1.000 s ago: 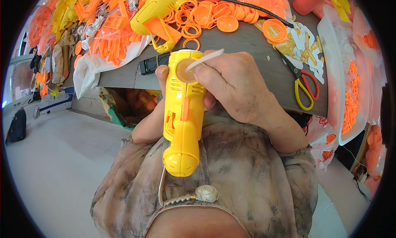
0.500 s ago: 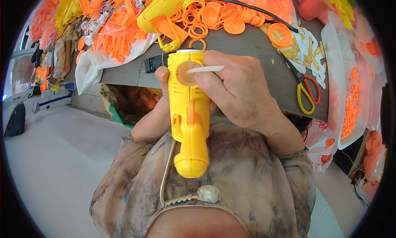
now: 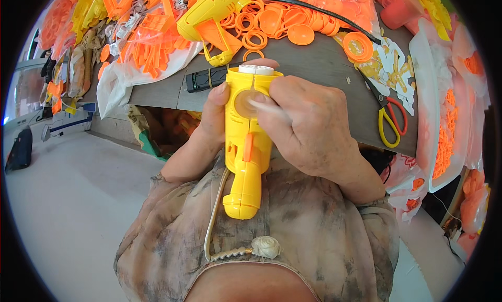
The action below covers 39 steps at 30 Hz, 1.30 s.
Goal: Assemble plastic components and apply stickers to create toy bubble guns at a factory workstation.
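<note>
A yellow toy gun (image 3: 244, 184) with an orange trigger (image 3: 248, 147) is held upright before my chest, its handle pointing down toward me. My left hand (image 3: 214, 111) grips it from the left side; most of those fingers are behind the body. A white round part (image 3: 256, 69) shows in its top end. On its side, facing me, is a pale round disc (image 3: 243, 103). My right hand (image 3: 316, 125) is closed at the disc, its thumb against the disc's right part. From its grip sticks a thin white strip (image 3: 277, 112), blurred by motion.
Behind the gun, the grey table (image 3: 308, 58) bears another yellow toy gun (image 3: 214, 17), orange rings (image 3: 254, 40) and a black rubber-banded device (image 3: 206, 79). Scissors (image 3: 389, 113) lie at right, beside white label pieces (image 3: 389, 61). A white bin (image 3: 426, 103) stands at the right edge.
The toy gun has shifted slightly right and tilted, showing more of the white part in its top. My right thumb has moved onto the disc, and the white strip has swung downward.
</note>
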{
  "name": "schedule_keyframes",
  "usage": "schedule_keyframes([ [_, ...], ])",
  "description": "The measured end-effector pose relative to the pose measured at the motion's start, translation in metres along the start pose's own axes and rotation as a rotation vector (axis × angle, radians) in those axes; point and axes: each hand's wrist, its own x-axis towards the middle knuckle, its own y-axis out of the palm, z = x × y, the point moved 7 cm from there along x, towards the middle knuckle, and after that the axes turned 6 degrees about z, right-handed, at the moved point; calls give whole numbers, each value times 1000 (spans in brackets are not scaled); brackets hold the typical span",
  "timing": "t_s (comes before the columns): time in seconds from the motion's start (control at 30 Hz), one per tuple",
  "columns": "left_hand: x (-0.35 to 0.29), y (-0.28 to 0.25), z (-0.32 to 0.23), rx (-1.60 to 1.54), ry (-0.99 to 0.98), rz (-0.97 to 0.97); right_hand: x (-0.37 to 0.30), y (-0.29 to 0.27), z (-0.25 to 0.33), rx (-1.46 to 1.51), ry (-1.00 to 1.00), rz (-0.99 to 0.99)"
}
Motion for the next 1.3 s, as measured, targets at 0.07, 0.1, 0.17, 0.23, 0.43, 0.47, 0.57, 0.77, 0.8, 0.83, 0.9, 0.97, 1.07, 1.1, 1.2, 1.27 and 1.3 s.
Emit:
schedule_keyframes([
  [0.07,-1,2,5,-79,-4,17,-2,-1,-1,-26,-7,-47],
  [0.1,-2,1,5,-81,-3,15,-2,0,-2,-26,-7,-45],
  [0.17,-4,-3,9,-134,-69,-15,-3,0,-9,-2,76,-40],
  [0.23,-6,-7,7,-41,-54,-46,-5,1,-14,9,120,-8],
  [0.43,-14,-14,0,262,-64,-93,-11,8,-26,65,182,65],
  [0.47,-15,-14,0,283,-79,-87,-12,10,-28,79,196,85],
  [0.57,-18,-7,-3,344,-82,-51,-13,10,-27,61,119,67],
  [0.77,-25,-3,-5,359,-18,61,-15,13,-28,135,163,97],
  [0.8,-26,-4,-6,360,-18,61,-15,13,-27,136,164,97],
  [0.83,-28,-1,-7,381,-17,107,-15,13,-27,120,171,104],
  [0.9,-30,6,-9,403,-16,155,-16,14,-27,105,179,109],
  [0.97,-31,4,-10,454,-56,51,-18,14,-24,132,126,67],
  [1.07,-36,2,-11,428,-34,59,-17,10,-16,122,65,29],
  [1.1,-36,2,-10,428,-34,59,-17,9,-15,122,65,30],
  [1.2,-37,5,-13,439,51,103,-17,9,-11,91,-6,38],
  [1.27,-40,2,-10,427,16,73,-19,9,-12,117,-32,-10],
  [1.3,-40,1,-10,427,17,71,-20,9,-12,118,-32,-9],
])
